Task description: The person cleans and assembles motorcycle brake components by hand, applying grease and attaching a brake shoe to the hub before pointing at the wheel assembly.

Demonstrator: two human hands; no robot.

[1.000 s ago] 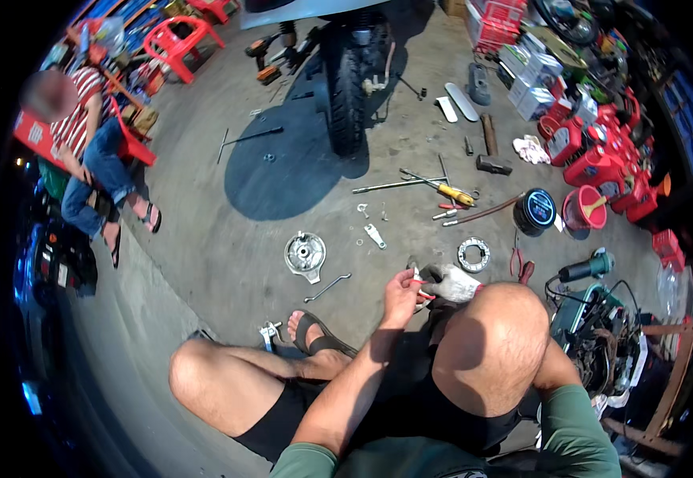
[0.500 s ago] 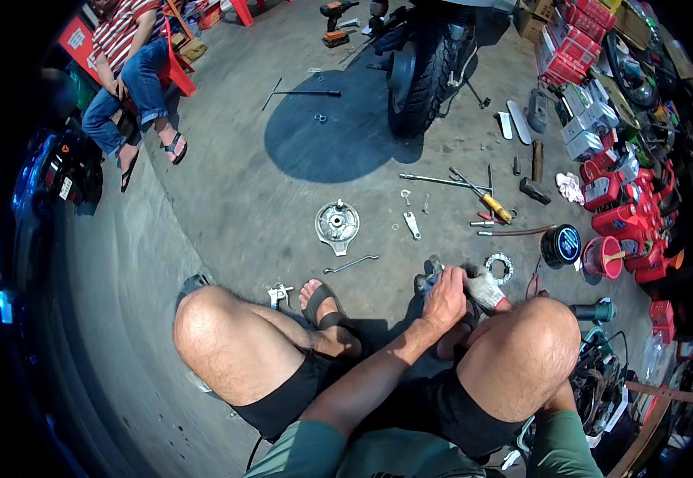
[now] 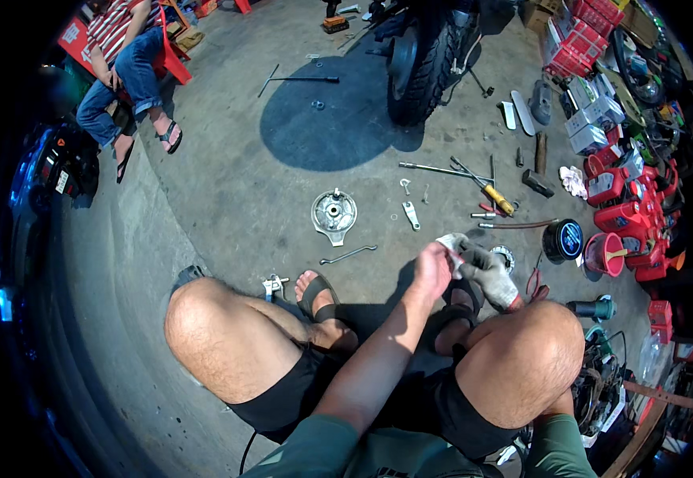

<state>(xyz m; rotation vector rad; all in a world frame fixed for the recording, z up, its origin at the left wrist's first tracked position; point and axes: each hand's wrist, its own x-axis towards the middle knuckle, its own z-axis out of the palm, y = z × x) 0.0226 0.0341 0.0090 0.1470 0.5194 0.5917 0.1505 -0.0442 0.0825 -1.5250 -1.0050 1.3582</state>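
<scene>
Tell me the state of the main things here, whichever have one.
Left hand: bare, grip unclear
Right hand: gloved, grip unclear
Wheel: upright
Black tub: upright, closed
Red bucket: upright, open
Hammer: lying down
Wrench: lying down
Round metal cover: lying flat
Red chair: occupied

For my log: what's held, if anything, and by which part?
Left hand and right hand seem to hold a pale thing, perhaps a glove; gripped part unclear.

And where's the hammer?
In the head view, the hammer lies right of centre on the floor, beyond the gloved right hand, between the yellow-handled screwdriver and the crumpled pink cloth.
</scene>
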